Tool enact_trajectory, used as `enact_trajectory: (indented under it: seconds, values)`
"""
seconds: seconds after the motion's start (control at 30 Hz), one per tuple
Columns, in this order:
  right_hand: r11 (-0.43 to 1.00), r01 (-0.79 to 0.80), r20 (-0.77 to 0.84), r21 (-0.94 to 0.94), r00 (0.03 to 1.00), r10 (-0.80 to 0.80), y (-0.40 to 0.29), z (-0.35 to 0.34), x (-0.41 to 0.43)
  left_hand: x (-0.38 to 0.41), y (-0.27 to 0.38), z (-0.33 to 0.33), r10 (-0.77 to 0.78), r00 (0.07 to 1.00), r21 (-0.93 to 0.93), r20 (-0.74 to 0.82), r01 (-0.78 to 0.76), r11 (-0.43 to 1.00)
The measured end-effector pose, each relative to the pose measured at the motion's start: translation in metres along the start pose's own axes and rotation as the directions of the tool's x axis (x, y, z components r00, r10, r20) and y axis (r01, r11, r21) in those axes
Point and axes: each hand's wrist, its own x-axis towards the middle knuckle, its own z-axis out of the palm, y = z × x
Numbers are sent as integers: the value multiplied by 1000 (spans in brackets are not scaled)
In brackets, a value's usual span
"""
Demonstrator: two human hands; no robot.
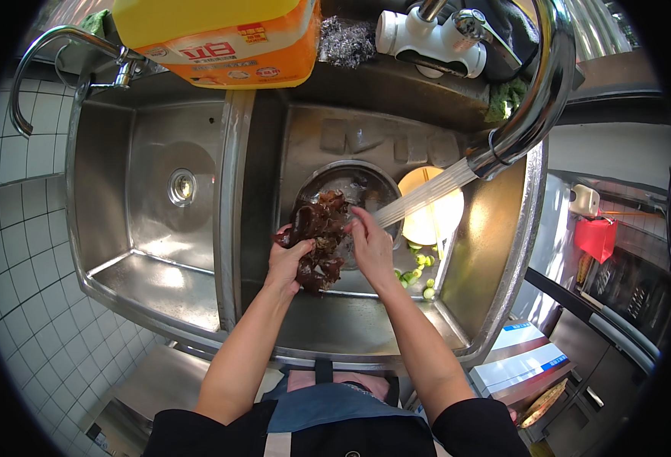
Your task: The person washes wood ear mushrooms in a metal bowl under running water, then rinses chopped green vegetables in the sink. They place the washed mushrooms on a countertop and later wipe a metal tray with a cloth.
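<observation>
My left hand [291,260] grips a large clump of dark brown, ruffled wood ear fungus [318,245], thumb on top. Close against the clump's right edge is my right hand [369,240], fingers curled; whether they pinch a piece of it is unclear. Below both hands a round metal basin [344,167] stands in the right sink compartment [369,331], partly hidden by the clump. From the chrome faucet [518,143] a water stream [424,191] runs slantwise down to the left, passing behind my right hand's fingers.
Right of the basin lies a pale yellow dish [435,211] with chopsticks, near green vegetable scraps [418,265]. A divider [229,228] separates the left sink compartment [170,137]. Behind stand a yellow-orange detergent jug [221,51], steel wool [345,43] and a second faucet [44,40].
</observation>
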Motion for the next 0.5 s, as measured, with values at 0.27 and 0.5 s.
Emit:
enact_trajectory:
  seconds: [0.27, 0.5]
  values:
    - [825, 86, -318, -559, 897, -308, 53, 56, 99, -62, 46, -15, 6, 998, 13, 70, -6, 1000]
    - [640, 242, -23, -729, 926, -377, 83, 86, 82, -98, 68, -19, -37, 990, -2, 133, 38, 999]
